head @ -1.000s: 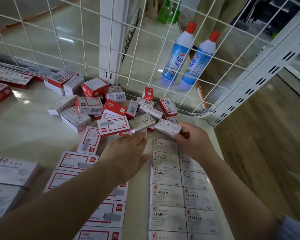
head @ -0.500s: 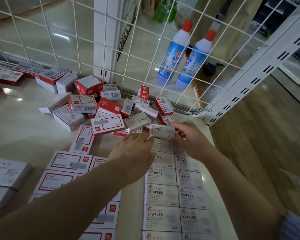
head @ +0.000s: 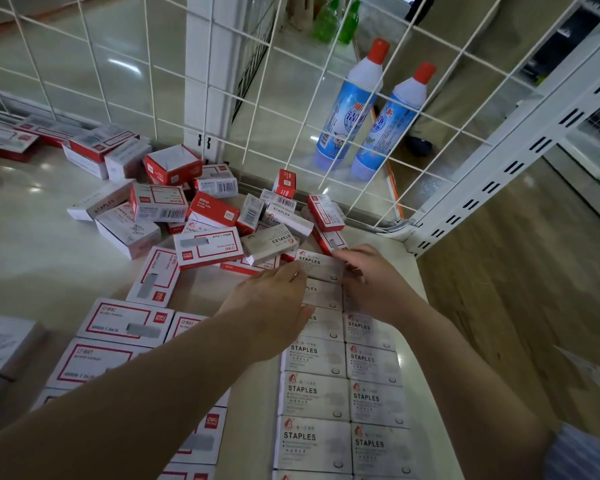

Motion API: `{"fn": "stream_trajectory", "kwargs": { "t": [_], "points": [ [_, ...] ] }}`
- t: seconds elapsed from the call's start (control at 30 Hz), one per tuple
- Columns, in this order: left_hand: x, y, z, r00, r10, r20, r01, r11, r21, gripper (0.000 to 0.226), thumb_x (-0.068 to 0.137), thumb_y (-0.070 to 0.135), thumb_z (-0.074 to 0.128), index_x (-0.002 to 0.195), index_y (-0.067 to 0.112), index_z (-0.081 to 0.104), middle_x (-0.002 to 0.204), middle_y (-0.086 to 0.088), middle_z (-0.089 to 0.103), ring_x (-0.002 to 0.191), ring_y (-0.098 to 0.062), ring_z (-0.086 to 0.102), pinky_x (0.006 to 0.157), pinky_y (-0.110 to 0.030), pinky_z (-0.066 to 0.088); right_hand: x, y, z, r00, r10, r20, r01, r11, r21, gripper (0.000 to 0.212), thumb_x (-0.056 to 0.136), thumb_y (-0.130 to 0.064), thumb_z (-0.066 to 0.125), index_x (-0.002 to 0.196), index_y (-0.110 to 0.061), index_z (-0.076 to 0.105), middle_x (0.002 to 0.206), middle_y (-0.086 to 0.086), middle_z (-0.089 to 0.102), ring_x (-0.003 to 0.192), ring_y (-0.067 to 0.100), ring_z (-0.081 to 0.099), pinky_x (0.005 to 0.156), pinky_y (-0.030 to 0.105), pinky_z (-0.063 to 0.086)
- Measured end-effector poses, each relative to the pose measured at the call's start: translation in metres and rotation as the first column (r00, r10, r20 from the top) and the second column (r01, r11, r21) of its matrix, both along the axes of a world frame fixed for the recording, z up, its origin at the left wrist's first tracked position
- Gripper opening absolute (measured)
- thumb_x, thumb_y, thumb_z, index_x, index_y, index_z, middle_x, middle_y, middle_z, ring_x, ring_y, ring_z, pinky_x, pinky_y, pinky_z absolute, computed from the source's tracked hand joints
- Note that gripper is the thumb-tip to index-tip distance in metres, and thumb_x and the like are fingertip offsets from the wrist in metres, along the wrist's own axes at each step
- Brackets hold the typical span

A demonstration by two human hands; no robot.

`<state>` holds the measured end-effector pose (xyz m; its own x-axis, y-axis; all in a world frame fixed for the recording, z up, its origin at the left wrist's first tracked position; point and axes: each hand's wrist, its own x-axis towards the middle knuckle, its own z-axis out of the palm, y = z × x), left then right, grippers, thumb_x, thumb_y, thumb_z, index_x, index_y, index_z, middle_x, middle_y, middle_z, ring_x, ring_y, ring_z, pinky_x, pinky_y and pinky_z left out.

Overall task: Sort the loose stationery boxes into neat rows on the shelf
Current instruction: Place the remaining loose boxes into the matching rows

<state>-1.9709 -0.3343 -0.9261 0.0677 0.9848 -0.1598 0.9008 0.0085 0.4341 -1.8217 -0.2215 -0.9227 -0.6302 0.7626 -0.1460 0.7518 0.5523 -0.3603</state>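
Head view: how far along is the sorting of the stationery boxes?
Done: two neat columns of grey STAPLES boxes and red-bordered boxes laid flat beside them. In hand: both hands, left hand and right hand, set one grey box at the column's far end. Left: the jumbled pile by the wire grid.
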Motion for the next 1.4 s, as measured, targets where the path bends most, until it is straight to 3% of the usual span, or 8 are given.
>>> {"fn": "stream_trajectory", "kwargs": {
  "t": [0.2, 0.37, 0.5, 0.73, 0.87, 1.0, 1.2, 1.4],
  "points": [
    [0.002, 0.001, -0.001, 1.0, -0.007, 0.006, 0.007, 1.0, 0.012, 0.056, 0.098, 0.04, 0.033, 0.147, 0.016, 0.017, 0.155, 0.004, 0.012, 0.14, -0.016, 0.019, 0.111, -0.032, 0.022, 0.001, 0.0, -0.009, 0.996, 0.062, 0.06, -0.066, 0.995, 0.068, 0.045, 0.088, 0.001, 0.049, 0.133, -0.007, 0.049, 0.131, 0.015, 0.043, 0.123, 0.027, 0.036, 0.093, 0.012, 0.022],
    [0.003, 0.001, 0.0, 1.0, -0.006, 0.02, 0.005, 1.0, 0.014, 0.054, 0.098, 0.04, 0.033, 0.145, 0.017, 0.02, 0.154, 0.003, 0.015, 0.138, -0.016, 0.024, 0.109, -0.033, 0.027, -0.001, 0.0, -0.005, 0.997, 0.063, 0.053, -0.066, 0.996, 0.058, 0.047, 0.088, 0.006, 0.044, 0.133, -0.005, 0.049, 0.131, 0.014, 0.044, 0.124, 0.025, 0.038, 0.087, 0.003, 0.02],
    [0.004, 0.001, 0.001, 1.0, 0.007, 0.028, -0.008, 0.999, 0.047, 0.048, 0.097, 0.04, 0.035, 0.14, 0.018, 0.029, 0.145, 0.002, 0.029, 0.129, -0.015, 0.036, 0.102, -0.031, 0.034, -0.001, -0.002, -0.003, 0.997, 0.053, 0.053, -0.057, 0.996, 0.063, 0.049, 0.083, 0.006, 0.046, 0.13, -0.009, 0.053, 0.131, 0.012, 0.047, 0.123, 0.029, 0.039, 0.1, 0.023, 0.029],
    [0.006, 0.001, 0.003, 1.0, 0.005, -0.002, -0.005, 0.998, 0.067, 0.045, 0.098, 0.039, 0.034, 0.137, 0.019, 0.034, 0.144, 0.003, 0.029, 0.129, -0.016, 0.034, 0.102, -0.031, 0.034, -0.001, -0.005, -0.003, 0.997, 0.042, 0.059, -0.047, 0.996, 0.076, 0.054, 0.082, 0.008, 0.041, 0.132, -0.012, 0.051, 0.136, 0.009, 0.043, 0.126, 0.028, 0.033, 0.104, 0.025, 0.027],
    [0.007, 0.002, 0.004, 1.0, -0.007, -0.01, 0.008, 0.999, 0.053, 0.046, 0.098, 0.039, 0.033, 0.139, 0.019, 0.032, 0.143, 0.002, 0.03, 0.13, -0.016, 0.033, 0.103, -0.031, 0.033, 0.004, -0.007, -0.007, 0.999, 0.035, -0.019, -0.033, 0.995, 0.096, 0.052, 0.082, 0.012, 0.043, 0.128, -0.009, 0.055, 0.131, 0.011, 0.048, 0.122, 0.027, 0.039, 0.098, 0.021, 0.029],
    [0.007, 0.002, 0.002, 1.0, 0.004, -0.005, -0.003, 0.999, 0.049, 0.045, 0.098, 0.04, 0.032, 0.138, 0.019, 0.033, 0.141, 0.002, 0.032, 0.128, -0.016, 0.034, 0.104, -0.032, 0.034, 0.009, -0.007, -0.013, 0.985, -0.113, -0.128, 0.134, 0.976, 0.171, 0.043, 0.085, 0.004, 0.046, 0.119, -0.016, 0.061, 0.119, 0.006, 0.054, 0.112, 0.023, 0.045, 0.095, 0.03, 0.04],
    [0.009, 0.002, 0.002, 1.0, 0.016, 0.007, -0.016, 0.998, 0.055, 0.045, 0.098, 0.04, 0.032, 0.138, 0.018, 0.033, 0.141, 0.001, 0.03, 0.127, -0.016, 0.035, 0.103, -0.032, 0.034, 0.009, -0.007, -0.013, 0.963, -0.267, -0.041, 0.27, 0.95, 0.155, 0.025, 0.091, -0.009, 0.044, 0.108, -0.015, 0.062, 0.098, -0.004, 0.047, 0.1, 0.018, 0.049, 0.079, 0.023, 0.036],
    [0.011, 0.001, 0.003, 0.999, 0.027, 0.035, -0.028, 0.998, 0.05, 0.045, 0.098, 0.039, 0.032, 0.139, 0.019, 0.031, 0.143, 0.004, 0.027, 0.129, -0.014, 0.033, 0.102, -0.03, 0.034, 0.011, -0.01, -0.006, 0.973, -0.23, -0.031, 0.232, 0.963, 0.134, 0.025, 0.091, -0.009, 0.047, 0.11, -0.015, 0.062, 0.102, -0.003, 0.05, 0.089, 0.009, 0.042, 0.072, 0.018, 0.032]
  ]
}}
